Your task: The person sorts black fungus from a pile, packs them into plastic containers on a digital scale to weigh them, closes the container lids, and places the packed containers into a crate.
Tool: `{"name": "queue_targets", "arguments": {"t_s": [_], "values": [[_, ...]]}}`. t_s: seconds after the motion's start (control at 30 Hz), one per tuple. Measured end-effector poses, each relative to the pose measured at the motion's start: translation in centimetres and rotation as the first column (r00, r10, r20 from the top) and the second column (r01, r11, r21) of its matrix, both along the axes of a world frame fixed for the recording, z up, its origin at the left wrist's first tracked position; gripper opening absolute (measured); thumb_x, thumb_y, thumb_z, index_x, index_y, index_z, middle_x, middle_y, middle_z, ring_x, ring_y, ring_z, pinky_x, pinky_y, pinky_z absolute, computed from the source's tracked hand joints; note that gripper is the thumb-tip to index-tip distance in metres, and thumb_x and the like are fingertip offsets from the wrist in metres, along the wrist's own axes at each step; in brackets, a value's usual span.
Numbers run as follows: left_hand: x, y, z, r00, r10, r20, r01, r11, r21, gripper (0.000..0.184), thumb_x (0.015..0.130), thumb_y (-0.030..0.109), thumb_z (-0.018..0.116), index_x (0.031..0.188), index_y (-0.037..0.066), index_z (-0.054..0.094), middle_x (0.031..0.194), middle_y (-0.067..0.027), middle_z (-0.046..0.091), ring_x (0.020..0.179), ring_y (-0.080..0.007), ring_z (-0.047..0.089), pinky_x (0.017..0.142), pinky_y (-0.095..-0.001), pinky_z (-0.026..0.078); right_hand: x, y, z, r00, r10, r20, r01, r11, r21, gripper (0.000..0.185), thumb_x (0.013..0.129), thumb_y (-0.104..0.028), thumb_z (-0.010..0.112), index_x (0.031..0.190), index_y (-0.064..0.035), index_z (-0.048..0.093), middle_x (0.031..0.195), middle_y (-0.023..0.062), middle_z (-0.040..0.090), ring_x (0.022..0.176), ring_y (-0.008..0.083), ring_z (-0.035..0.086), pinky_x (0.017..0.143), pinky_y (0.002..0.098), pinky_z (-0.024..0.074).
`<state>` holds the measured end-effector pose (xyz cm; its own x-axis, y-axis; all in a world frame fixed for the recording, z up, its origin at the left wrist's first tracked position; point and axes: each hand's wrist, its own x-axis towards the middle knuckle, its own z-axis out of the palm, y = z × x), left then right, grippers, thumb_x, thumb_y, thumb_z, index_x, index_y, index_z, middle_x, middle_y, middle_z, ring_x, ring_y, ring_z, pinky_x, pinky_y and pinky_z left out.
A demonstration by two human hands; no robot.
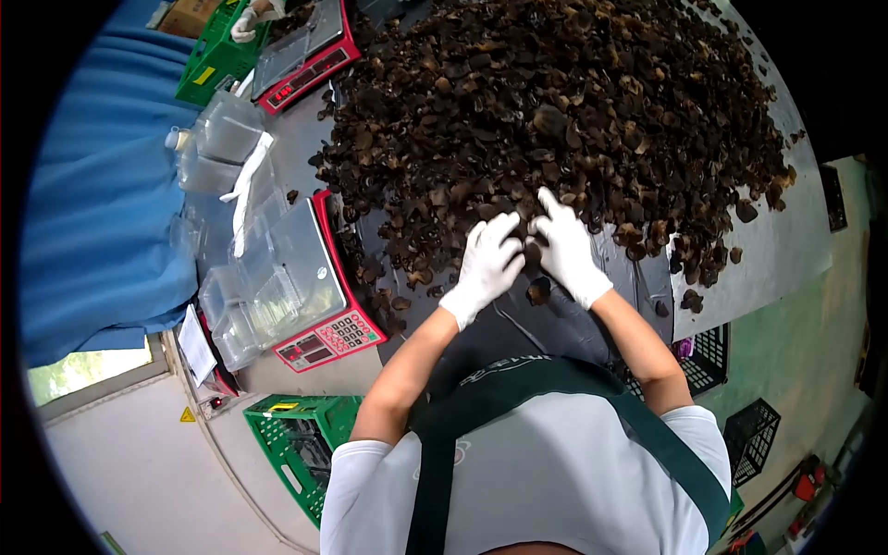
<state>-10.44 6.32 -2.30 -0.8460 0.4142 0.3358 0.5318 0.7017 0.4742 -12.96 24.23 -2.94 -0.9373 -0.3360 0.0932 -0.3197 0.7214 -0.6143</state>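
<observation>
A large heap of dark brown, curled, fungus-like pieces [555, 102] covers much of the table. At its near edge is my left hand [487, 265], in a white glove, its fingers spread and touching the pieces. Just to the right, my right hand [566, 248], gloved the same way, has its fingers apart over the heap's edge. Between and below the hands, a loose piece [537, 291] lies on the dark sheet [573, 324]. Neither hand visibly holds a piece.
Left of the heap stands a red scale [331, 340] with clear plastic containers [231, 129] nearby. Behind it are a second red scale [310, 76], a green crate [205, 69] and another person's gloved hand [244, 25]. A lower green crate [294, 462] and black crates [710, 356] flank me.
</observation>
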Motion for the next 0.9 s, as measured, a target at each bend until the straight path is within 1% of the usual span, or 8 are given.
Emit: {"name": "queue_targets", "arguments": {"t_s": [0.23,0.4,0.53,0.6,0.67,0.77,0.8,0.9], "values": [[7.4,-1.7,0.5,1.000,-0.024,0.016,0.025,0.992,-0.126,0.018,0.075,0.013,0.069,0.091,0.007,0.065,0.120,-0.0081,0.060,0.113,-0.0244,0.055,0.097,-0.0403,0.038,7.6,1.1,0.8,0.980,0.196,-0.043,-0.197,0.980,-0.023,0.022,0.070,-0.008,0.073,0.090,-0.0036,0.066,0.133,0.0140,0.052,0.119,0.0337,0.049,0.098,0.0398,0.0426],[3.6,-4.3,0.9,0.975,0.172,-0.138,-0.161,0.983,0.084,0.031,0.077,0.020,0.070,0.104,0.006,0.063,0.124,-0.0142,0.056,0.114,-0.0313,0.053,0.099,-0.0428,0.037,2.8,1.5,2.0,0.987,0.106,-0.124,-0.129,0.971,-0.199,0.030,0.077,-0.013,0.071,0.106,-0.0074,0.064,0.133,0.0148,0.052,0.121,0.0323,0.049,0.101,0.0390,0.0428],[-0.6,-4.4,0.3,0.911,0.411,-0.037,-0.413,0.908,-0.067,0.061,0.079,0.035,0.072,0.130,0.010,0.051,0.147,-0.0180,0.033,0.133,-0.0361,0.033,0.108,-0.0500,0.026,-4.5,0.5,2.3,0.973,-0.115,-0.199,0.125,0.991,0.041,0.060,0.079,-0.031,0.071,0.130,-0.0088,0.049,0.142,0.0199,0.038,0.122,0.0371,0.044,0.096,0.0419,0.0457],[-1.3,-3.7,-0.3,0.896,0.432,0.107,-0.412,0.896,-0.165,0.076,0.076,0.052,0.069,0.136,0.013,0.045,0.155,-0.0181,0.016,0.142,-0.0383,0.014,0.110,-0.0611,0.008,-6.8,-0.1,1.2,0.944,-0.162,-0.286,0.210,0.967,0.144,0.066,0.077,-0.037,0.073,0.131,-0.0096,0.048,0.143,0.0204,0.035,0.125,0.0389,0.042,0.095,0.0460,0.0459],[-0.5,-3.2,-0.3,0.933,0.344,0.109,-0.302,0.910,-0.286,0.082,0.074,0.060,0.066,0.136,0.012,0.045,0.154,-0.0197,0.016,0.142,-0.0393,0.014,0.108,-0.0654,0.008,-6.5,-0.9,1.7,0.979,-0.152,-0.134,0.181,0.952,0.247,0.070,0.072,-0.042,0.076,0.130,-0.0116,0.051,0.146,0.0205,0.031,0.133,0.0415,0.032,0.094,0.0578,0.0433],[2.6,-2.2,-0.4,0.950,0.266,0.161,-0.228,0.948,-0.220,0.069,0.074,0.045,0.072,0.131,0.015,0.049,0.147,-0.0139,0.033,0.140,-0.0356,0.023,0.109,-0.0633,0.012,-2.3,-1.5,2.6,1.000,-0.013,0.011,0.008,0.942,0.336,0.051,0.070,-0.042,0.077,0.111,-0.0123,0.065,0.148,0.0195,0.031,0.134,0.0424,0.031,0.095,0.0548,0.0444],[3.9,-2.1,-0.5,0.956,0.243,0.164,-0.214,0.961,-0.177,0.065,0.074,0.040,0.073,0.129,0.015,0.050,0.144,-0.0133,0.038,0.138,-0.0347,0.026,0.110,-0.0625,0.014,-0.4,-1.2,1.2,0.999,0.026,-0.022,-0.021,0.982,0.189,0.048,0.069,-0.040,0.077,0.105,-0.0108,0.066,0.145,0.0222,0.034,0.132,0.0428,0.032,0.097,0.0551,0.0410],[8.6,-2.2,-1.0,0.985,0.146,0.096,-0.144,0.989,-0.030,0.041,0.074,0.024,0.074,0.111,0.012,0.059,0.136,-0.0117,0.047,0.129,-0.0315,0.041,0.109,-0.0522,0.026,6.1,-0.7,0.8,0.995,0.101,0.008,-0.101,0.987,0.123,0.054,0.071,-0.035,0.076,0.116,-0.0099,0.061,0.144,0.0192,0.037,0.132,0.0369,0.034,0.102,0.0510,0.0358]]}}
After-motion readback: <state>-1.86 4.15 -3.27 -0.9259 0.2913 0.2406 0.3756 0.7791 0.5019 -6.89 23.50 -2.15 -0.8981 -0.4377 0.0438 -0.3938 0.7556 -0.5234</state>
